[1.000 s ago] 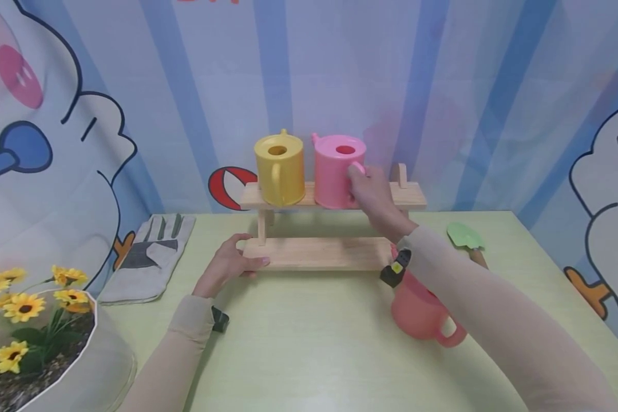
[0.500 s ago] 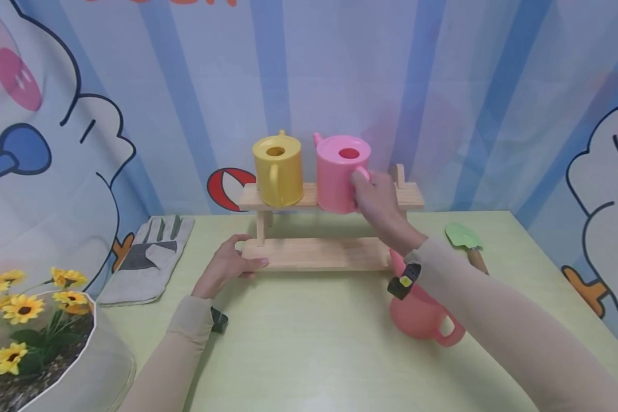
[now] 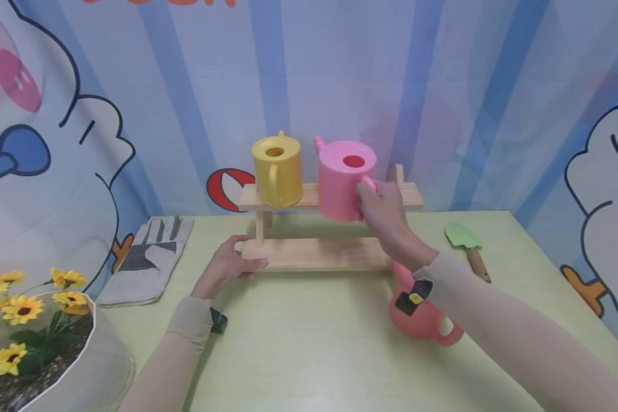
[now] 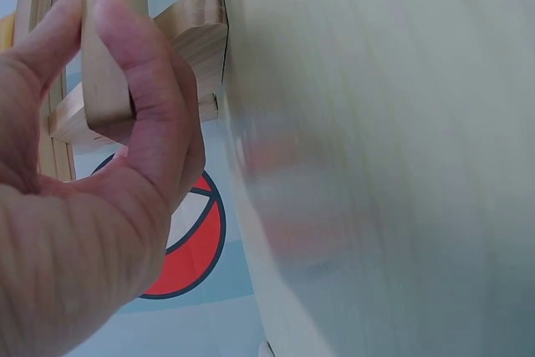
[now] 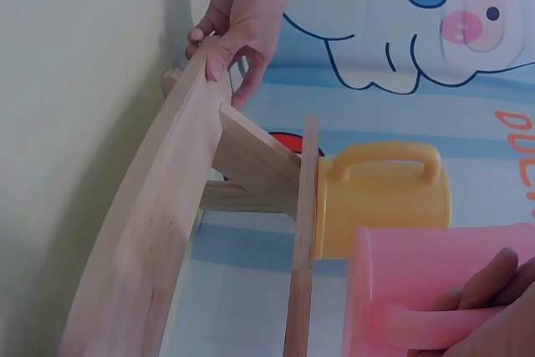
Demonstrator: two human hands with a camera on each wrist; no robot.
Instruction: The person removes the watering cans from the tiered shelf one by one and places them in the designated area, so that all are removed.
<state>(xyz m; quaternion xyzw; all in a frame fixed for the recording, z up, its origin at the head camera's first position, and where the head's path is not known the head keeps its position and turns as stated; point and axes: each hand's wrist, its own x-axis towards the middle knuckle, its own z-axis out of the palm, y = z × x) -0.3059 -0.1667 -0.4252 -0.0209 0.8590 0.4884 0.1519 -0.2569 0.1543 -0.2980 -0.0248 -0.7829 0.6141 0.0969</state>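
Note:
My right hand [image 3: 388,217] grips the handle of a pink toy watering can [image 3: 340,186], its spout pointing away to the left. In the right wrist view a gap shows between this can's base and the upper board [image 5: 303,290] of a wooden two-tier rack. A yellow watering can [image 3: 286,180] stands on the left part of that upper board. At the left end of the lower board [image 3: 319,253], my left hand [image 3: 228,263] holds the wood, thumb on top; the left wrist view shows its fingers [image 4: 167,114] curled round the board's end.
A coral watering can [image 3: 412,317] stands on the table at right, partly behind my right wrist. Beyond it lies a green trowel [image 3: 463,236]. Grey gardening gloves [image 3: 146,266] lie at left, and a white pot [image 3: 100,360] with yellow flowers stands front left. A printed curtain hangs behind.
My right hand has brought the pink watering can off the upper board, towards me and slightly right. The left hand keeps its hold on the lower board.

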